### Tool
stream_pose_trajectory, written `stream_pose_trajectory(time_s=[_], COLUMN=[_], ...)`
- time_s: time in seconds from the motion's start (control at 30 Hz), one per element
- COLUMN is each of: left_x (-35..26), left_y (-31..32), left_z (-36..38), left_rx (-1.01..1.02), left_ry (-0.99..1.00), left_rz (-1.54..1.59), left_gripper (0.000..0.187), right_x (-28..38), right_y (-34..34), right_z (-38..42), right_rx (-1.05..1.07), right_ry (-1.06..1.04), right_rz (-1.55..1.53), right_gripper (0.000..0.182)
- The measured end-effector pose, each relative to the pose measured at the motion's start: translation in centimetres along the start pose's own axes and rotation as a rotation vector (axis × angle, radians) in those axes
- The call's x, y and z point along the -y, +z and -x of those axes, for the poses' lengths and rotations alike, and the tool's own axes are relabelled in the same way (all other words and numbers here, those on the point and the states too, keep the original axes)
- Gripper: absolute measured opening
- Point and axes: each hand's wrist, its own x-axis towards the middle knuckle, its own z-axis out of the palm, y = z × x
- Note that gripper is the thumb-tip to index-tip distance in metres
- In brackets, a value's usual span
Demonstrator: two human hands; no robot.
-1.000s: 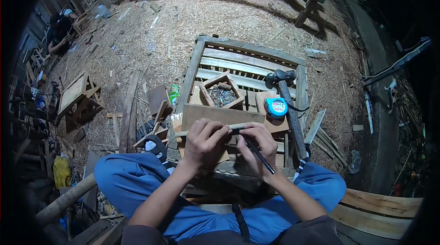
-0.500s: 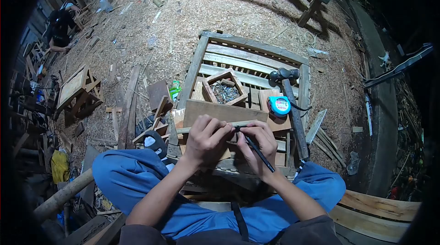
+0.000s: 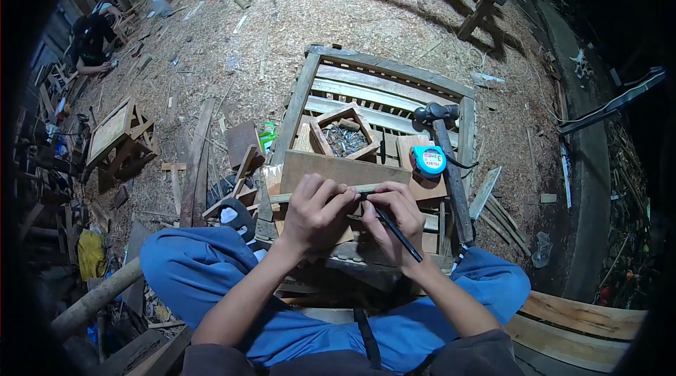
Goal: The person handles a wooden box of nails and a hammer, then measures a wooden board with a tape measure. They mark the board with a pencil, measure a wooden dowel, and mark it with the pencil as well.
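Observation:
My left hand [image 3: 317, 210] is closed around a thin wooden strip [image 3: 281, 198], fingertips near the strip's middle. Beside it, my right hand [image 3: 394, 215] grips a slim black pen [image 3: 402, 237], whose back end points down toward my wrist. The pen's tip is by the strip, close to my left fingertips; exact contact is too small to make out. Just beyond both hands a flat brown board [image 3: 345, 170] lies along the strip. Past that board sits a wooden box of nails [image 3: 346, 140]. A blue tape measure [image 3: 429, 161] rests right of the board.
A slatted wooden frame [image 3: 301, 105] supports these things. The hammer [image 3: 455, 189] lies along its right side. A small wooden stool [image 3: 113, 138] and scrap planks [image 3: 192, 172] are on the left among wood shavings. A crouching person [image 3: 91, 41] is at the far left.
My hands and the strip have hardly moved. At the far left, the other person's hand has shifted slightly. A small pale shape at the right has moved away from me.

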Motion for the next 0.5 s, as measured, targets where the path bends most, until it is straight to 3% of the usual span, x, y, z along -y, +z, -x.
stream_pose_trajectory(time_s=[0.5], left_x=[0.09], left_y=[-0.17], left_z=[-0.15], left_rx=[0.022], left_ry=[-0.004], left_rz=[-0.005], left_gripper=[0.022], right_x=[0.27], right_y=[-0.15], right_z=[-0.15], right_rx=[-0.011], right_ry=[0.061], right_rz=[-0.022], right_gripper=[0.014])
